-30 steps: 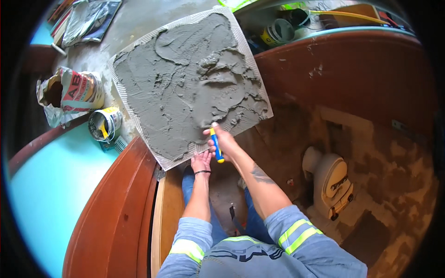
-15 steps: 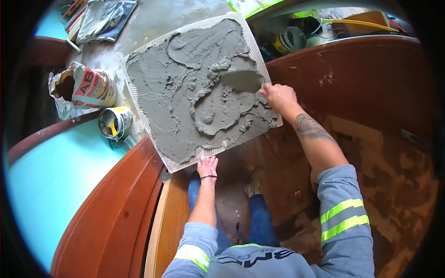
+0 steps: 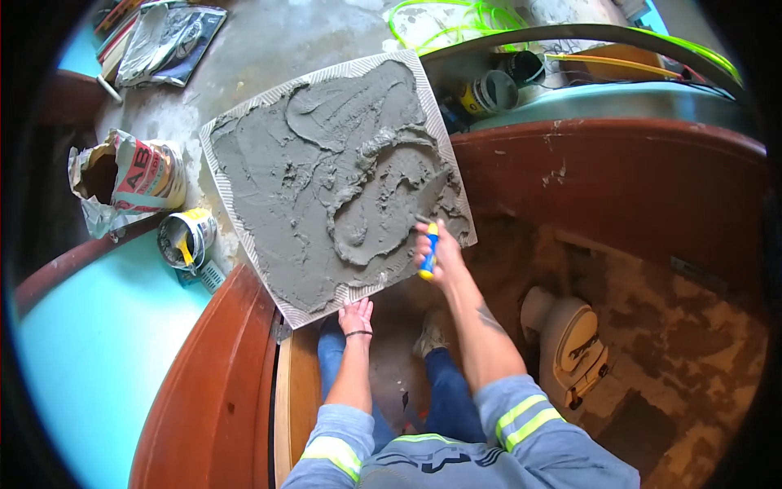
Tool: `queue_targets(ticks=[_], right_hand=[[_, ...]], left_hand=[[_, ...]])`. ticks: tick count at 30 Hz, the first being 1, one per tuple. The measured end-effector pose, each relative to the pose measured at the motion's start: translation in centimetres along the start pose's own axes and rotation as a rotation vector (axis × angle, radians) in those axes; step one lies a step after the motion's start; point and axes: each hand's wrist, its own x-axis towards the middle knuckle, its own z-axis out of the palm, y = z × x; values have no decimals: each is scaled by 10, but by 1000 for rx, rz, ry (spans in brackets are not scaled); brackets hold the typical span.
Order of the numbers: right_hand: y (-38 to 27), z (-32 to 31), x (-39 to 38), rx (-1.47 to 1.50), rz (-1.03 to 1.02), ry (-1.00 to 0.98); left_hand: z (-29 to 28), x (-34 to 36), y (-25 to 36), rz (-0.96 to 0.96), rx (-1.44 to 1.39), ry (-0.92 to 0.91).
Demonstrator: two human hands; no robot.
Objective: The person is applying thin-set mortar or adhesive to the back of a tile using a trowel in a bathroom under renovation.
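A large square tile (image 3: 437, 126) lies tilted before me, its ridged border showing around a thick, uneven coat of grey mortar (image 3: 277, 204). My right hand (image 3: 448, 257) is closed around the blue and yellow handle of a trowel (image 3: 428, 254). The trowel's blade rests against the mortar near the tile's right side, beside a scooped hollow with raised edges. At the tile's near edge is my left hand (image 3: 356, 316), palm up and fingers stretched out, touching the edge. Whether those fingers bear any weight I cannot tell.
Left of the tile stand a torn-open bag (image 3: 134, 175) and a small bucket (image 3: 199, 230) with a yellow-handled tool. A reddish-brown panel (image 3: 603, 163) curves along the right, with a toilet (image 3: 574, 342) below. Bright green tubing (image 3: 456, 16) and another bucket (image 3: 495, 91) lie beyond.
My right hand has drawn the trowel down and toward me, and its handle now shows. My left hand stays at the tile's near edge. The view has shifted, bringing the toilet into sight.
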Motion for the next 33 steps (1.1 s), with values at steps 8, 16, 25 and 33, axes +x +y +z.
queue_targets(ticks=[8, 16, 25, 33], right_hand=[[-24, 4, -47, -1733, -463, 204], [-57, 61, -5, -2307, -977, 388], [-92, 9, 28, -1227, -346, 184], [-49, 22, 19, -85, -96, -64]], left_hand=[[8, -9, 7, -17, -51, 88], [-8, 3, 2, 0, -50, 51], [2, 3, -3, 69, -40, 105], [-4, 4, 1, 51, -7, 88]])
